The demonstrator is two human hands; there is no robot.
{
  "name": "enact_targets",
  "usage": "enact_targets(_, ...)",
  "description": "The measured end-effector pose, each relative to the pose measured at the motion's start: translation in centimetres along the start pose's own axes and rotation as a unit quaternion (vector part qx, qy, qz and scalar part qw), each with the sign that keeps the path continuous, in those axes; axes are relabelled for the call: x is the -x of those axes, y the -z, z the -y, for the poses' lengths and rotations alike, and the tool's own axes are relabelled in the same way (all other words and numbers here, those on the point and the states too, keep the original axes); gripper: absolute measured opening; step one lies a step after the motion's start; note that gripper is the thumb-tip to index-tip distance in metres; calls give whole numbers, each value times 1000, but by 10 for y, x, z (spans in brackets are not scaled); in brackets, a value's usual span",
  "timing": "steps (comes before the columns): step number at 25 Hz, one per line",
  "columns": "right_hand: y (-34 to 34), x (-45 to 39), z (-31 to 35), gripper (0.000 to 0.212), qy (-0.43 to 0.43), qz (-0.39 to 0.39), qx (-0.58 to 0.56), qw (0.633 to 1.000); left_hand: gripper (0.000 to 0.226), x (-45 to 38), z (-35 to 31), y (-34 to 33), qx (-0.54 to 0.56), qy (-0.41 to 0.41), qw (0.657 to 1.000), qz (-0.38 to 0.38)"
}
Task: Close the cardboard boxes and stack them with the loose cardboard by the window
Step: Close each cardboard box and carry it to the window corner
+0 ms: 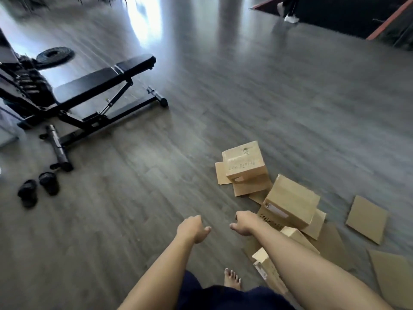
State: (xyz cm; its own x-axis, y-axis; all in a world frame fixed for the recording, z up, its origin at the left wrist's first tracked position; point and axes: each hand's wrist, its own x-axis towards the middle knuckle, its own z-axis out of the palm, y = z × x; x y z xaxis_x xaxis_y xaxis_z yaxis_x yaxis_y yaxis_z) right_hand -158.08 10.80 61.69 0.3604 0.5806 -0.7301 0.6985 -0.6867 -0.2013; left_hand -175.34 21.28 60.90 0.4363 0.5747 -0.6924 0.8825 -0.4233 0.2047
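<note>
Fingers of the left hand curl loosely inward and hold nothing, the thumb sticking out toward the other hand. Those of the right hand curl the same way, empty, knuckles up, just in front of the nearest tilted brown cardboard box. Both bare forearms reach forward over the grey plank floor.

Beyond the right hand the cartons lie in a loose heap on the floor: a closed brown cardboard box with dark handwriting sits farthest out atop flattened pieces, the tilted one leans on more cartons, and a pale narrow cardboard box lies beside the bare foot. Flat loose cardboard sheets lie to the right. A black weight bench stands well apart on the left.

These cartons look light and fairly stiff, though flaps will bend; taking each by two opposite sides seems safest. Sheets would flex, so lifting by the edges suits them.
</note>
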Motion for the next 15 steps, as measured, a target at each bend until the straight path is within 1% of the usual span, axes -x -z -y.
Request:
enact_targets(3,30,-42,18,55,1,2,-23,1000,60,-48,-3,36,-24,-9,1000,15)
enact_targets(5,45,-76,23,53,-17,-1,-53,998,59,-87,-8,65,-43,-32,998,27)
enact_targets(9,64,-140,35,52,-105,38,-94,989,56,-169,-6,125,-68,-72,994,42)
enact_targets(11,81,-160,46,51,-125,47,-117,984,58,-203,-5,160,-92,-96,991,35)
enact_targets(13,105,-184,60,52,-133,37,-146,980,58,-241,-4,191,-100,-106,989,32)
enact_targets(15,132,-211,72,53,-124,9,-169,978,56,-275,-9,218,-84,-107,990,22)
